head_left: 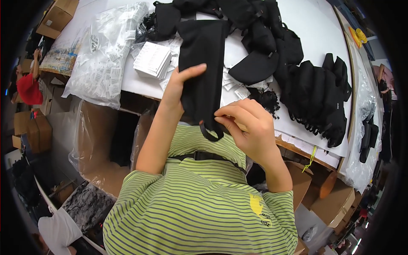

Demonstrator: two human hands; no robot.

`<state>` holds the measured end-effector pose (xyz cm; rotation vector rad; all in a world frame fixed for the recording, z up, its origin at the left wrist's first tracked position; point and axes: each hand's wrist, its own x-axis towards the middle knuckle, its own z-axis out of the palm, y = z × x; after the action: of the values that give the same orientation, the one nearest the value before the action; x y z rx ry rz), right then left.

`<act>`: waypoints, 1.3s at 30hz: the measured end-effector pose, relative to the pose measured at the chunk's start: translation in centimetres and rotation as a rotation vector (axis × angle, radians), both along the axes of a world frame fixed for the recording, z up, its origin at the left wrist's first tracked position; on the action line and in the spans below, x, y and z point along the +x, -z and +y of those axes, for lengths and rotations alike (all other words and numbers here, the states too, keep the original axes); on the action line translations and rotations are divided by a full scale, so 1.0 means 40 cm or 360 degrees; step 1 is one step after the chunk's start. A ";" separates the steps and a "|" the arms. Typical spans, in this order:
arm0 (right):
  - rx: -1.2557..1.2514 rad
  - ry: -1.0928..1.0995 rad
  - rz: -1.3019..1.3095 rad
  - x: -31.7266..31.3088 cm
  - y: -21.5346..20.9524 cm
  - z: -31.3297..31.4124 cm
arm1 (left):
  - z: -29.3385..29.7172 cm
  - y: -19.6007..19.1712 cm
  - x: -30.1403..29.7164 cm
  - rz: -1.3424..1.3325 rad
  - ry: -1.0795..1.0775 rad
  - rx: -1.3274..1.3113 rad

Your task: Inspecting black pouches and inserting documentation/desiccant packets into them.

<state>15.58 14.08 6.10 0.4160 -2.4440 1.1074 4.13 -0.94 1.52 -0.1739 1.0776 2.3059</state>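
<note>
A white desk spans the upper half of the view, heavily loaded. On its left side lies a clear plastic bag full of white tags, with a stack of white cards just beside it. Dark fabric items crowd the far middle, and a row of black bundles sits toward the right edge. A yellow-green tie hangs at the front edge.

The black fabric piece is held up between the 2 hands, near the front of the desk. The left hand is closed around its side, thumb across the front; the right hand pinches its lower right edge, near a small loop.

Around the room: an open carton with clear plastic below the desk, more cardboard boxes at lower right, and at far left a person in red.
</note>
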 end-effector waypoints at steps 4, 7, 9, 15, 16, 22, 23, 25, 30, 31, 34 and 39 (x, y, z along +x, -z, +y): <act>-0.0043 -0.0057 -0.0158 0.006 -0.003 -0.011 | -0.016 0.024 -0.024 0.0001 -0.0015 0.0168; 0.0020 -0.0052 -0.0145 0.001 0.008 -0.003 | -0.022 0.028 -0.024 0.0055 -0.0036 0.0176; 0.0126 0.0084 -0.0023 -0.002 0.000 -0.012 | -0.018 0.018 -0.019 0.0128 -0.0061 0.0179; 0.0768 0.0246 0.0121 -0.004 0.012 -0.037 | 0.001 -0.017 0.057 -0.0134 -0.0060 0.0216; 0.0761 0.0227 0.0179 -0.016 0.038 -0.022 | -0.008 -0.011 0.065 -0.0129 -0.0063 0.0219; -0.0433 0.0088 -0.0324 -0.011 0.018 0.063 | -0.063 0.029 0.027 0.1402 -0.0099 -0.1083; -0.0720 0.0115 -0.0464 -0.005 0.013 0.068 | -0.069 0.023 0.010 0.1396 0.0063 -0.0803; -0.1078 0.0128 -0.0594 0.000 0.009 0.076 | -0.080 -0.001 0.011 0.1311 0.0288 -0.0627; -0.0608 0.0037 -0.0763 0.002 -0.017 0.149 | -0.096 -0.017 -0.023 0.1467 0.0479 -0.0651; -0.0457 -0.0046 -0.0757 0.006 -0.022 0.161 | -0.093 -0.016 -0.026 0.1612 0.0496 -0.0706; -0.0273 -0.0232 -0.0844 0.019 -0.023 0.197 | -0.091 -0.018 -0.029 0.1769 0.0655 -0.0824; -0.0365 -0.0268 -0.1091 0.053 -0.025 0.233 | -0.077 -0.023 -0.016 0.1818 0.0949 -0.0885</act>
<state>17.71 23.40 7.11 0.1850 -2.8273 1.8229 3.49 -4.02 2.43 1.2130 1.9270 1.4075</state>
